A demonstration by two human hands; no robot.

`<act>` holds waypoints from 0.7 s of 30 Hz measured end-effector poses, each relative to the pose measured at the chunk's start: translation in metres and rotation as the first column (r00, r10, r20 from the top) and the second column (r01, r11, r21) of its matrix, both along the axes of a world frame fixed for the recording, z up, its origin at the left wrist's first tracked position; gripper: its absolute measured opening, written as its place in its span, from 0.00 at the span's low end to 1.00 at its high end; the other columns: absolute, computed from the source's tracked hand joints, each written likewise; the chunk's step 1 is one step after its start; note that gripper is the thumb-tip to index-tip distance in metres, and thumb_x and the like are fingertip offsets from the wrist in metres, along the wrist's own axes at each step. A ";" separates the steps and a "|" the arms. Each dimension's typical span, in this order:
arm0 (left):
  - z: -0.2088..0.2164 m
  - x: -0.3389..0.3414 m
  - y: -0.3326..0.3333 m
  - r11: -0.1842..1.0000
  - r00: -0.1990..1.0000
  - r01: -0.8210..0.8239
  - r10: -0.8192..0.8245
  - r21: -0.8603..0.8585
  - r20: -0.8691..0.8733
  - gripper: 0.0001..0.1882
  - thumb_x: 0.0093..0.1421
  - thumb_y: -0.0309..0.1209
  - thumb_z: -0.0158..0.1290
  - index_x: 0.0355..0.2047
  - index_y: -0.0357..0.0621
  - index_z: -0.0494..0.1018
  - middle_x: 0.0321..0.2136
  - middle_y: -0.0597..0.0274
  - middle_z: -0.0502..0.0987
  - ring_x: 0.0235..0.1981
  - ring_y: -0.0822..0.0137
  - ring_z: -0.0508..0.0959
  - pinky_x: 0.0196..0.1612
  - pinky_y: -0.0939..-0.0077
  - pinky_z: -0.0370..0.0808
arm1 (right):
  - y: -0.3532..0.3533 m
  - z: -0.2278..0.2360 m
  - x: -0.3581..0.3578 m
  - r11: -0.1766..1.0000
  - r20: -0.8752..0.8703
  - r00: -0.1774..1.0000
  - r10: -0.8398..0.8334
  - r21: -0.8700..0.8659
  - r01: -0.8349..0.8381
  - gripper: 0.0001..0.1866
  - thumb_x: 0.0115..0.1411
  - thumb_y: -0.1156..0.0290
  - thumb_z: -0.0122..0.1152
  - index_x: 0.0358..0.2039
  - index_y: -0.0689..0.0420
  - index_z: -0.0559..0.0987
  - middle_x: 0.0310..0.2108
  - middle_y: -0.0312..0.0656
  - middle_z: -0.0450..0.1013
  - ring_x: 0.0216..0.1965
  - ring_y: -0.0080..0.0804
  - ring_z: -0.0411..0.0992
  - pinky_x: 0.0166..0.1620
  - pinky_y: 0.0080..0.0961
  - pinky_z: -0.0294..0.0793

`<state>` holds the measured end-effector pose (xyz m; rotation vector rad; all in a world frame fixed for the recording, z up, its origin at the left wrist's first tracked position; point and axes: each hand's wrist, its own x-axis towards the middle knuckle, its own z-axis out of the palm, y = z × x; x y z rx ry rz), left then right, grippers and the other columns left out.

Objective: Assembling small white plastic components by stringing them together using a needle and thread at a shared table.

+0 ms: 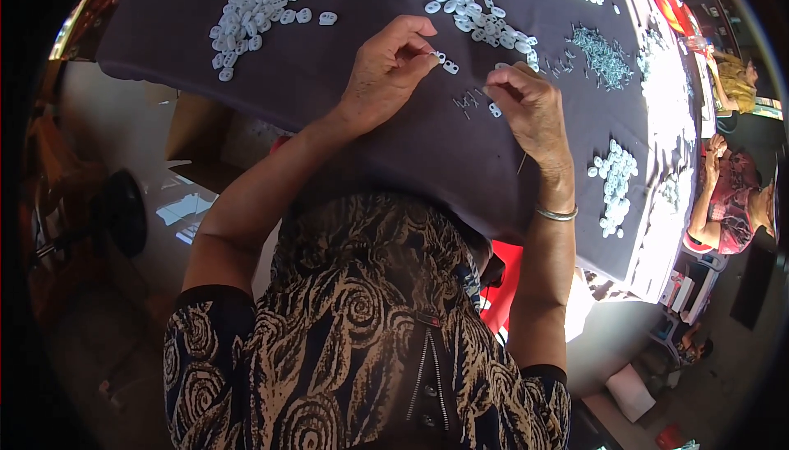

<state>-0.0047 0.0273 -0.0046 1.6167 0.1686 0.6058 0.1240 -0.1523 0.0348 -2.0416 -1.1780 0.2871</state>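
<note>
Above the dark cloth, my left hand [385,76] is closed in a pinch, thumb against forefinger. At its fingertips shows the edge of a small white oval plastic piece [441,57], with another white piece [451,67] having dark holes right beside it. My right hand [532,109], a bangle on its wrist, also pinches; what lies between its fingertips is too small to make out. Just under those fingers sits a white oval piece [495,110]. Between the two hands several thin metal pins or screws [467,100] lie loose on the cloth.
White oval pieces are heaped at the left [251,10], in a middle pile [472,14] and in a right pile [615,183]. A heap of small metal pins or screws [604,57] lies at the right. Beyond the sunlit table edge sits another person [734,199].
</note>
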 end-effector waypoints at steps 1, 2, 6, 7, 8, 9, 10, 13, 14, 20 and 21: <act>0.001 0.000 -0.002 1.000 1.000 -0.007 0.008 0.025 -0.010 0.14 0.58 0.21 0.53 0.45 0.42 0.68 0.27 0.71 0.72 0.25 0.84 0.67 0.28 0.89 0.66 | 0.002 -0.001 -0.002 1.000 -0.002 1.000 0.001 0.000 -0.001 0.04 0.53 0.81 0.61 0.31 0.61 0.78 0.24 0.33 0.71 0.26 0.18 0.69 0.30 0.18 0.67; 0.003 0.000 -0.003 1.000 1.000 -0.007 0.007 0.025 -0.011 0.14 0.58 0.21 0.53 0.45 0.42 0.68 0.27 0.71 0.72 0.25 0.84 0.67 0.28 0.89 0.66 | 0.005 -0.002 -0.005 1.000 0.123 0.992 0.024 0.016 -0.026 0.04 0.52 0.81 0.61 0.30 0.61 0.78 0.24 0.35 0.71 0.25 0.22 0.70 0.29 0.21 0.68; 0.004 -0.001 -0.010 1.000 1.000 -0.006 0.006 0.003 -0.023 0.14 0.55 0.19 0.54 0.42 0.41 0.68 0.27 0.69 0.72 0.27 0.82 0.69 0.31 0.87 0.69 | 0.009 0.003 -0.011 0.998 0.286 0.956 0.062 -0.046 -0.051 0.05 0.49 0.81 0.61 0.28 0.61 0.76 0.23 0.40 0.70 0.25 0.35 0.71 0.30 0.26 0.69; 0.004 -0.001 -0.011 1.000 1.000 -0.007 0.007 0.017 -0.018 0.14 0.55 0.19 0.54 0.42 0.41 0.68 0.27 0.69 0.72 0.27 0.82 0.70 0.31 0.87 0.69 | 0.010 0.002 -0.013 0.998 0.285 0.956 0.063 -0.045 -0.053 0.05 0.49 0.81 0.61 0.28 0.61 0.76 0.23 0.40 0.70 0.25 0.35 0.71 0.30 0.26 0.69; 0.004 -0.001 -0.012 1.000 1.000 -0.010 0.010 0.017 -0.019 0.14 0.55 0.19 0.54 0.42 0.41 0.68 0.27 0.69 0.72 0.27 0.82 0.70 0.31 0.87 0.69 | 0.010 0.003 -0.015 0.997 0.320 0.945 0.066 -0.059 -0.049 0.05 0.49 0.81 0.61 0.28 0.61 0.75 0.23 0.41 0.70 0.25 0.36 0.71 0.30 0.27 0.69; 0.004 -0.001 -0.014 1.000 1.000 -0.004 0.004 0.013 -0.021 0.14 0.55 0.19 0.54 0.42 0.40 0.68 0.27 0.68 0.72 0.27 0.82 0.70 0.32 0.87 0.70 | 0.011 0.003 -0.016 0.996 0.354 0.933 0.068 -0.073 -0.045 0.06 0.48 0.81 0.61 0.29 0.60 0.75 0.24 0.41 0.70 0.26 0.38 0.71 0.30 0.28 0.69; 0.004 -0.002 -0.015 1.000 1.000 0.002 -0.002 0.009 -0.024 0.14 0.55 0.19 0.54 0.42 0.40 0.68 0.27 0.68 0.72 0.27 0.81 0.71 0.32 0.86 0.70 | 0.010 0.003 -0.016 0.996 0.353 0.933 0.072 -0.073 -0.049 0.06 0.48 0.81 0.61 0.29 0.60 0.75 0.24 0.41 0.70 0.26 0.38 0.71 0.30 0.28 0.69; 0.006 -0.001 -0.019 0.999 0.999 0.028 -0.027 0.031 -0.030 0.14 0.56 0.19 0.53 0.43 0.40 0.68 0.27 0.68 0.72 0.28 0.82 0.71 0.32 0.87 0.70 | 0.007 0.003 -0.014 0.992 0.271 0.961 0.054 -0.127 -0.020 0.03 0.52 0.81 0.59 0.28 0.60 0.74 0.24 0.37 0.71 0.26 0.29 0.72 0.30 0.24 0.69; 0.005 -0.001 -0.019 0.999 0.999 0.023 -0.022 0.031 -0.032 0.14 0.56 0.19 0.53 0.43 0.40 0.68 0.27 0.68 0.72 0.28 0.82 0.71 0.32 0.87 0.70 | 0.005 0.000 -0.013 1.000 0.128 0.992 -0.009 -0.022 0.012 0.02 0.54 0.80 0.58 0.27 0.61 0.74 0.25 0.35 0.71 0.27 0.24 0.70 0.31 0.22 0.69; 0.007 -0.002 -0.026 0.993 0.995 0.095 -0.096 -0.068 -0.020 0.14 0.58 0.18 0.52 0.44 0.42 0.68 0.29 0.73 0.70 0.27 0.87 0.66 0.30 0.93 0.65 | 0.003 -0.006 -0.008 0.926 -0.353 0.934 0.058 0.368 0.081 0.04 0.62 0.76 0.54 0.37 0.61 0.74 0.29 0.32 0.70 0.28 0.15 0.64 0.31 0.13 0.65; 0.004 -0.001 -0.028 0.992 0.994 0.107 -0.107 -0.066 0.000 0.15 0.58 0.18 0.52 0.45 0.42 0.68 0.29 0.72 0.70 0.27 0.87 0.67 0.31 0.92 0.66 | 0.004 -0.005 -0.010 0.926 -0.354 0.934 0.058 0.367 0.082 0.04 0.62 0.76 0.54 0.37 0.61 0.74 0.29 0.32 0.70 0.28 0.15 0.64 0.31 0.13 0.65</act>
